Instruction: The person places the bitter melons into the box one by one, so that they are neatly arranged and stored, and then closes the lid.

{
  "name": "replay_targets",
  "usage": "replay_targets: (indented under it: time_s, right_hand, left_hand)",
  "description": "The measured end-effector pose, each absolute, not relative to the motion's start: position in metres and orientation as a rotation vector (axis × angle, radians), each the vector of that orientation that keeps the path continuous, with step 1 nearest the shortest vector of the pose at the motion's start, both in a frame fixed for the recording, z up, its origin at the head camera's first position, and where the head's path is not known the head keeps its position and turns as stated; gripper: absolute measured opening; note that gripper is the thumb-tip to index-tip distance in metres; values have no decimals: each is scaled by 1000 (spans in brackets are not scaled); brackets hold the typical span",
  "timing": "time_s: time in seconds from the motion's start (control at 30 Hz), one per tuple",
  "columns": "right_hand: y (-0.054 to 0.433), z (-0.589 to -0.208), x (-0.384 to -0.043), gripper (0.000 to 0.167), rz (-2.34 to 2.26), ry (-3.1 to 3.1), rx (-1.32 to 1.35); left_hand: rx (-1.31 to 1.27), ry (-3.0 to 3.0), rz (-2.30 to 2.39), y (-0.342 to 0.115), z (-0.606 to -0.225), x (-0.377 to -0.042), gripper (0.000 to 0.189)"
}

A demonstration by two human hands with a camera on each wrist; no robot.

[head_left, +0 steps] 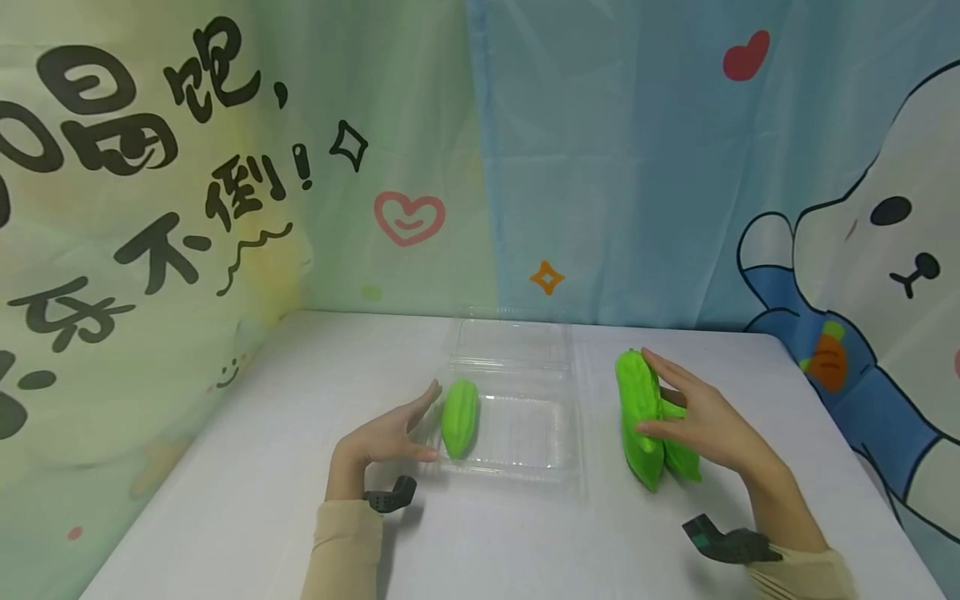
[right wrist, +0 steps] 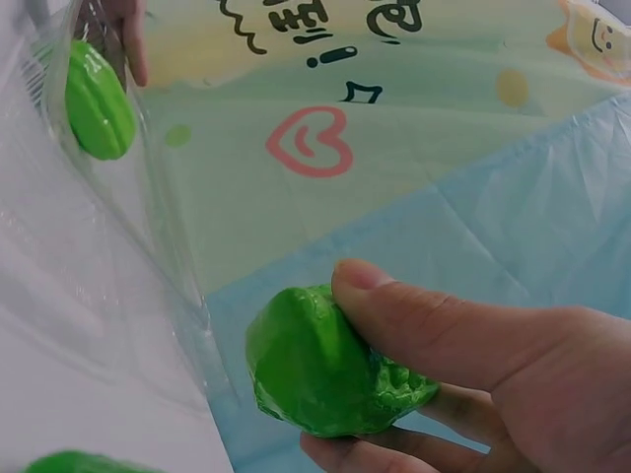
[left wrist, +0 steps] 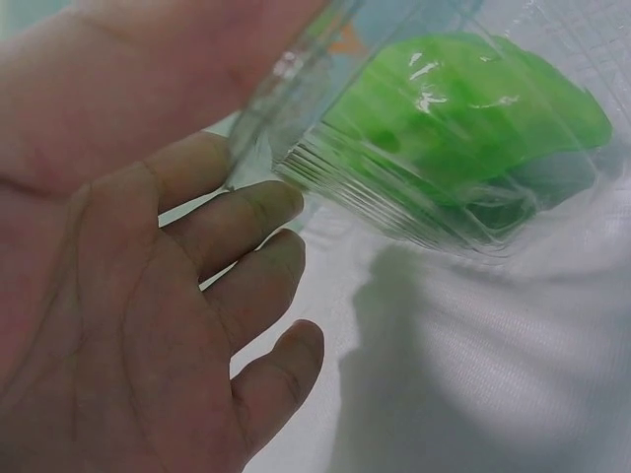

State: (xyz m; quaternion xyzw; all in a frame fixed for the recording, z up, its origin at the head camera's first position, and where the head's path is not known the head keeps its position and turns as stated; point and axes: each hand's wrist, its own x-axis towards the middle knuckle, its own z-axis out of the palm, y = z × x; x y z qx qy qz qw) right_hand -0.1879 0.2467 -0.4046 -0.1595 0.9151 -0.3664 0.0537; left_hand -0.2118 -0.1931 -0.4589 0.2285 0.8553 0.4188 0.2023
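Observation:
My right hand pinches a bright green, ridged, bitter-melon-like vegetable between thumb and fingers. In the right wrist view the held vegetable appears end-on. A second green vegetable is partly hidden behind that hand. On the left, a clear plastic clamshell box lies with its lid folded back. One green vegetable lies lengthwise along the box's left side. My left hand is at the box's left edge, thumb and fingers spread; in the left wrist view the fingers are extended beside the ridged plastic wall.
Everything rests on a white-covered table. A printed cloth backdrop stands behind and along the left side, with a cartoon bear at right. Dark wrist devices sit on both forearms.

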Motion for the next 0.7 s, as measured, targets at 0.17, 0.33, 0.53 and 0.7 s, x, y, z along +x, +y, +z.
replay_targets:
  time_s: [0.17,0.33,0.53,0.7]
  right_hand:
    - [240,-405,-191,100,-1160,2761,-532]
    - [230,-406,-196,100,-1210,2740,-565]
    - [218,-409,-200,100,-1257,2693,-556]
    - [209,-412,-201,100,-1280,2669,-559]
  left_hand:
    - [627,2387,1167,-193,-459,-213,109]
    - [628,2406,1173,-196,-472,-218,111]
    - [649,2402,1179,-197,-473,-219,111]
    - [655,2400,1182,-196,-475,-220,111]
